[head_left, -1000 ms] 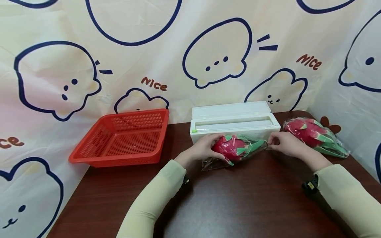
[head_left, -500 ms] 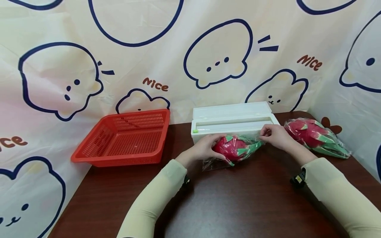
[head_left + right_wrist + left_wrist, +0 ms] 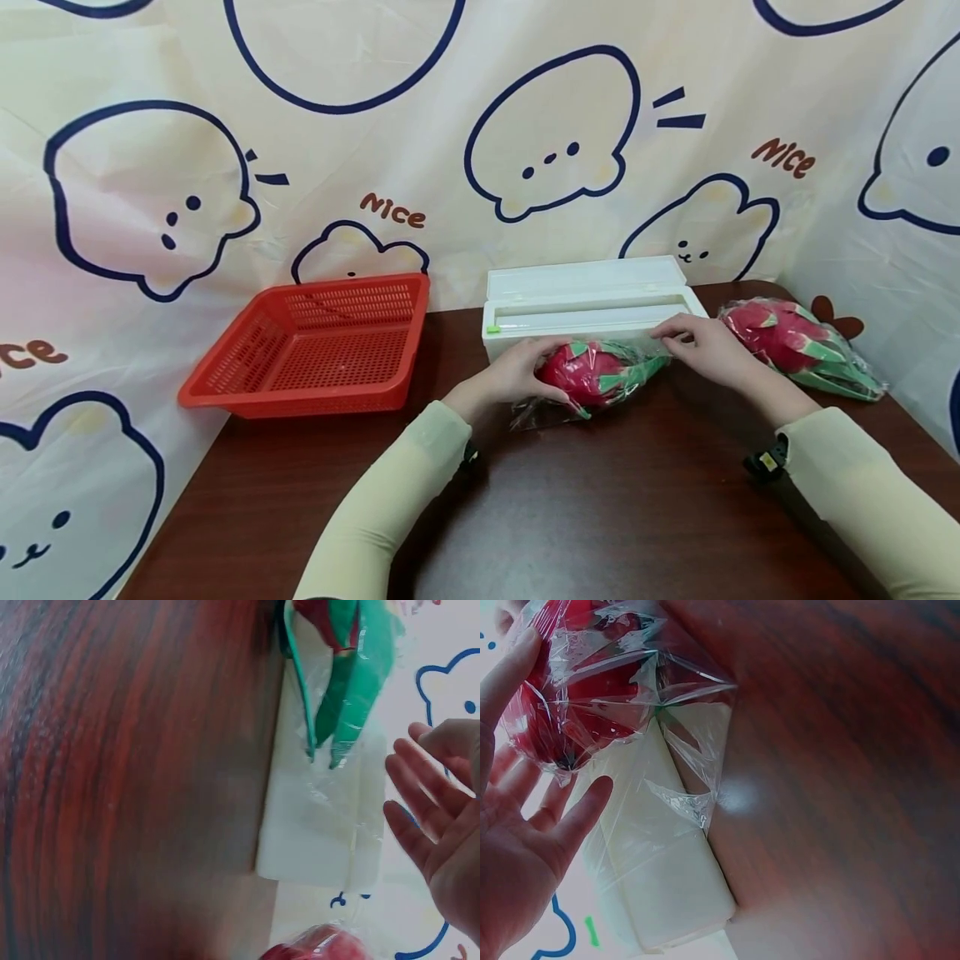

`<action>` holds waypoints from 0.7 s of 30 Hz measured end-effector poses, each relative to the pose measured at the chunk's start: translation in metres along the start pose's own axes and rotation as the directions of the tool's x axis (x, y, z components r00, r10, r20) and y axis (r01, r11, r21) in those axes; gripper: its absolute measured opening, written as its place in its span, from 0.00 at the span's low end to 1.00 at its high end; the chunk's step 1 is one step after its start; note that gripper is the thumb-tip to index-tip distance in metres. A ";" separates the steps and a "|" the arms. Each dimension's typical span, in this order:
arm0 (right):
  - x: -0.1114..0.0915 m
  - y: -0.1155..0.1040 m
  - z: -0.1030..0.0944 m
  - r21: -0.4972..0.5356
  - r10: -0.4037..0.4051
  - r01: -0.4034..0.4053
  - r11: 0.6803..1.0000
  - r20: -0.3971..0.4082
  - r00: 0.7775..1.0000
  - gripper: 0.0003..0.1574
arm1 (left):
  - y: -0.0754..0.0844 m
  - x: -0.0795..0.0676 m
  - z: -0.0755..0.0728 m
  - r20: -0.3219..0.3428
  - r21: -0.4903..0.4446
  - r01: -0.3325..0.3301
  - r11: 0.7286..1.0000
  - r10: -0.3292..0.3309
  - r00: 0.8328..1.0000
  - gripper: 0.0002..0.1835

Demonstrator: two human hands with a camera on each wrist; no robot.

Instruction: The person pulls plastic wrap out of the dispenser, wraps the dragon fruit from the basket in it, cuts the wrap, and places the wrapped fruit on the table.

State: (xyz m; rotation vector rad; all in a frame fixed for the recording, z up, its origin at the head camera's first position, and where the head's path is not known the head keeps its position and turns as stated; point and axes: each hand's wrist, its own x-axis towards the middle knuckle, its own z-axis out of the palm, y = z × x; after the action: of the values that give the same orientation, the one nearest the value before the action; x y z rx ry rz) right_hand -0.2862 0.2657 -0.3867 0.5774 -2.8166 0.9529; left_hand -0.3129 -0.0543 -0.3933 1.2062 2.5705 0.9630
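Observation:
My left hand (image 3: 522, 372) holds a dragon fruit (image 3: 581, 372) by its rounded end, thumb on the near side. Clear plastic film (image 3: 682, 802) wraps the fruit, and a loose flap of it hangs past that end in the left wrist view. Beside the green leafy tips is my right hand (image 3: 708, 348), its fingers loosely bent and parted. Nothing shows between those fingers in the right wrist view, where they lie beside the wrapped tips (image 3: 352, 712). Behind the fruit stands a long white box (image 3: 600, 300) with its lid up and a roll inside.
A second film-wrapped dragon fruit (image 3: 795, 342) lies on the table at the right, behind my right forearm. To the left, a red perforated basket (image 3: 300, 404) sits against the cartoon-printed curtain (image 3: 360, 150). The dark wooden table (image 3: 592, 508) extends toward me.
My right hand has shifted left to the leafy end of the fruit, and its fingers have parted from their pinch on the film. The left hand and dragon fruit stay in place.

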 end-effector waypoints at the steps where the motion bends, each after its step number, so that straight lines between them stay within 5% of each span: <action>1: -0.001 -0.002 0.000 0.005 -0.011 0.011 1.000 -0.005 1.000 0.15 | 0.000 0.000 0.000 -0.001 -0.004 -0.002 1.000 0.002 1.000 0.45; 8: 0.001 -0.005 0.014 -0.036 -0.160 0.165 0.986 0.110 0.981 0.12 | -0.002 0.000 0.001 -0.017 0.005 0.038 0.999 -0.038 0.999 0.44; 15: 0.006 -0.005 0.021 -0.043 -0.130 0.142 0.989 0.208 0.970 0.13 | 0.003 -0.001 0.003 -0.049 0.010 0.136 0.991 -0.135 0.990 0.44; 21: 0.004 -0.010 0.016 -0.055 -0.101 0.112 0.992 0.177 0.979 0.12 | 0.004 -0.001 0.004 -0.059 0.004 0.124 0.992 -0.124 0.991 0.43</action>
State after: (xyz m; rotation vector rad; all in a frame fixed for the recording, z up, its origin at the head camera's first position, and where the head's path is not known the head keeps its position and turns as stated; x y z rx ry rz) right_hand -0.2861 0.2477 -0.3933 0.8322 -2.9189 0.8264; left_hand -0.3086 -0.0514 -0.3938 1.0200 2.6604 0.9777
